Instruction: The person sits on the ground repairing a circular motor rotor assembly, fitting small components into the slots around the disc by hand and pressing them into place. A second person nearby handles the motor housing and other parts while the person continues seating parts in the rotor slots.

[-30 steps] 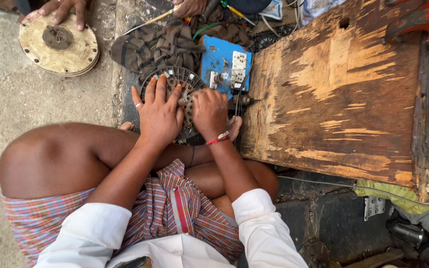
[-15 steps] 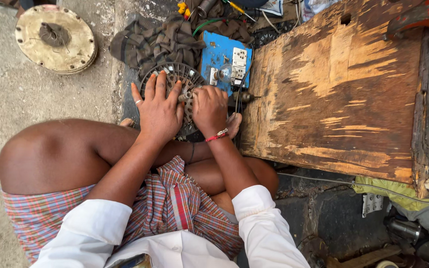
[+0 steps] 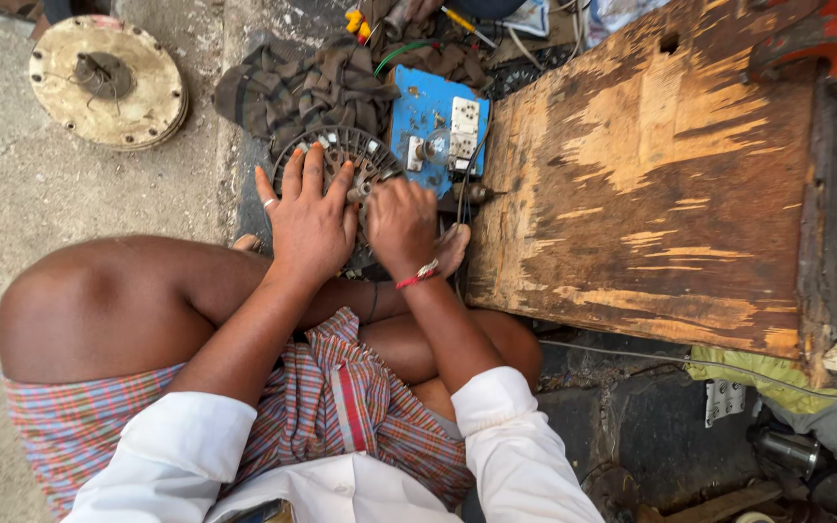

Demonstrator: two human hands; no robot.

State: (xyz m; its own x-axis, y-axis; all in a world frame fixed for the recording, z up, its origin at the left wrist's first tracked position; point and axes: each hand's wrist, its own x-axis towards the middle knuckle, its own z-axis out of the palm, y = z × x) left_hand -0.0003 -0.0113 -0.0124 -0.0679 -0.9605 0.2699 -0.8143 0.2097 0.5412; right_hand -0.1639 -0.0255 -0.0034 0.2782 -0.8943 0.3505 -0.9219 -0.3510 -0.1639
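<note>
In the head view, a round motor stator (image 3: 341, 160) with copper windings and slots around its rim is seen on the ground, just in front of the crossed legs of the seated person. The left hand (image 3: 307, 218) is laid flat on the stator, with the fingers spread and released, not closed around anything; a ring is worn on one finger. The right hand (image 3: 401, 221) is placed just beside it, at the right edge of the stator, and its fingers are curled inward as if something small is pinched, but what is grasped cannot be told. A red thread bracelet (image 3: 418, 278) is worn on the right wrist. Just behind the stator a blue switch board (image 3: 433, 131) with white sockets is found, touching a dark folded cloth (image 3: 312, 87). A large worn wooden board (image 3: 661, 184) is lying at the right, and a round metal cover plate (image 3: 108, 82) is resting well apart at the upper left on the concrete floor (image 3: 12, 213).
</note>
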